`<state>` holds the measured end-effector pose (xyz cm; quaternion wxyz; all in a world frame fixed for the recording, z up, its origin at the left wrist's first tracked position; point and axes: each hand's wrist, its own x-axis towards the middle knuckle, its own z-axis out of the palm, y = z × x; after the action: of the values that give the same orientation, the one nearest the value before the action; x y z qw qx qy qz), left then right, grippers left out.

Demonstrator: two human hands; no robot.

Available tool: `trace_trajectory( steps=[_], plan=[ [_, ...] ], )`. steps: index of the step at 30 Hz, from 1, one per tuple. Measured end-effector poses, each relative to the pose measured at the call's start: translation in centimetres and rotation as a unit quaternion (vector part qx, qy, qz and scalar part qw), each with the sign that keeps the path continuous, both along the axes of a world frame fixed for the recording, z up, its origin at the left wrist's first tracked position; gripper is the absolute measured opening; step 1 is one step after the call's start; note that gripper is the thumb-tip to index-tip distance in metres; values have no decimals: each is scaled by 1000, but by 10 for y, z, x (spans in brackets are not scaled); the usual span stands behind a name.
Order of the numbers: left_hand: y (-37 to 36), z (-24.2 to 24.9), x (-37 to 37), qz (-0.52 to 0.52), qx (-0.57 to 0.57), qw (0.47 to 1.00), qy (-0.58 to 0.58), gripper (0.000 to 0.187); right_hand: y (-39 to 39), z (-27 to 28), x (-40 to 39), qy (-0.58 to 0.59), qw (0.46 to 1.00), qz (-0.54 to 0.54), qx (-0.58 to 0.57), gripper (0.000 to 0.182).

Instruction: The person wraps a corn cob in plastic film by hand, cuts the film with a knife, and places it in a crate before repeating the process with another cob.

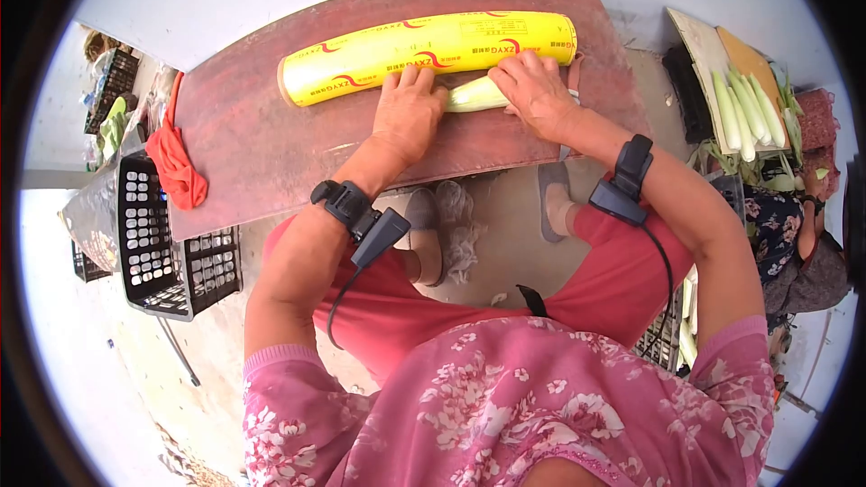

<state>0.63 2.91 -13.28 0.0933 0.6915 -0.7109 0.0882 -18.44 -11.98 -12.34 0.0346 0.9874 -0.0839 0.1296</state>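
A long yellow roll of cling film (428,50) with red and black print lies across the red tabletop. Just in front of it is a pale green, white-ended vegetable stalk (476,96), lying sideways between my hands. My left hand (410,110) is curled over the stalk's left end, its fingertips against the roll's near side. Over the right end my right hand (537,95) bends its fingers, with the knuckles close to the roll. Both ends of the stalk are hidden under my hands.
A red cloth (176,162) hangs at the table's (262,162) left edge, above a black plastic crate (144,234). To the right, several pale stalks (747,113) lie on a board (699,59). Another person (785,234) sits at the far right.
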Motion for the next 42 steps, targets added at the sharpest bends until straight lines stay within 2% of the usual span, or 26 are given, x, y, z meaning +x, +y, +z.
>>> trace_trajectory(
  steps=[4, 7, 10, 13, 16, 19, 25, 34, 35, 38, 41, 42],
  plan=[
    [5, 7, 0, 17, 51, 998, -37, 28, 0, 3, 2, 35, 999, -17, 3, 52],
    [10, 4, 7, 2, 37, 999, 16, 30, 2, 6, 2, 55, 998, -22, 4, 54],
    [12, 16, 25, -32, 51, 984, 170, 26, 2, 5, 1, 51, 998, -22, -5, 53],
    [12, 37, 33, 80, 49, 953, 287, 19, 2, 4, 2, 56, 998, -28, -5, 52],
    [7, 49, 33, 134, 20, 939, 317, 18, 1, 5, 3, 62, 998, -29, 7, 52],
    [6, 45, 10, 58, -51, 943, 325, 18, 0, 3, 4, 64, 997, -37, 12, 52],
    [4, 15, -45, -20, -16, 979, 204, 39, -3, 2, 3, 61, 998, -24, -5, 54],
    [2, 9, -30, 106, 66, 961, 245, 44, -10, 5, 0, 60, 997, -5, -38, 61],
    [2, 8, -26, 117, 80, 960, 243, 41, -12, 3, 0, 64, 997, -5, -48, 61],
    [0, 8, -19, 140, 115, 954, 237, 33, -13, 6, 1, 20, 999, 29, -27, 30],
    [-2, 12, -14, 140, 140, 953, 228, 30, -14, 4, 2, 44, 999, 5, -13, 55],
    [-3, 16, -14, 139, 150, 954, 222, 29, -15, 3, 2, 37, 999, 3, -12, 55]
  ],
)
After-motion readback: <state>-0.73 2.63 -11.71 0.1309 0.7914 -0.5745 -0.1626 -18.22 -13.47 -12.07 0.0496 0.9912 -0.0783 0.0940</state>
